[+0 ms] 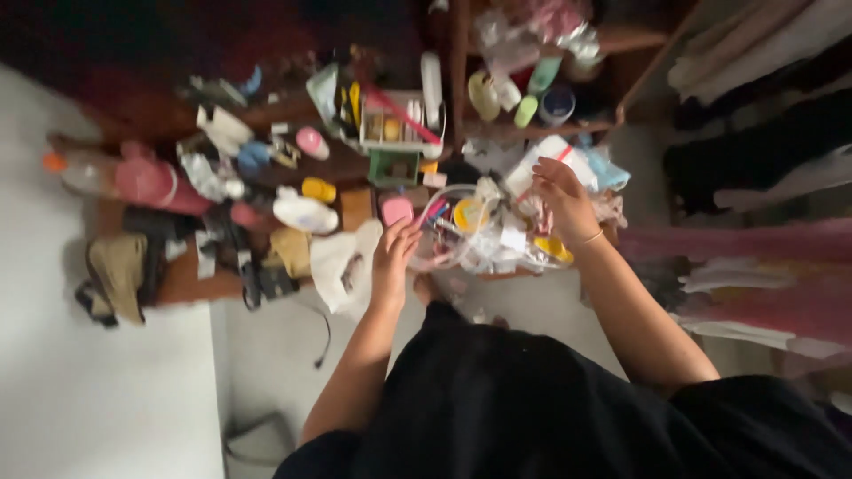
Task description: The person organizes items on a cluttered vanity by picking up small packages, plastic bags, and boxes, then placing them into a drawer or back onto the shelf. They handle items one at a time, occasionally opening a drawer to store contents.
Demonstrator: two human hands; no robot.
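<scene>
Bare-skinned left hand [393, 257] reaches up to the rim of a clear bowl [441, 257], fingers loosely curled against it, just below a pink compact [397, 210]; whether it grips anything cannot be told through the blur; right hand [561, 197], a thin bangle [592, 237] at its wrist, hovers over the far side of the bowl, fingers bent around crumpled plastic [541, 208], the grip itself unclear. Bowl sits at the near edge of the wooden counter [191, 279], between the two hands, filled with wrappers, a yellow lid [468, 214] and a pink pen [433, 211]. Left of the bowl: a white bag [342, 262], a white bottle [303, 213], a yellow cap [318, 189]; farther left, a pink flask [160, 184] lying on its side. Behind the bowl, a green box [394, 167] and a white tray [399, 124]; on the shelf [550, 129] beyond, a yellow bottle [484, 95] and a green tube [543, 75].
</scene>
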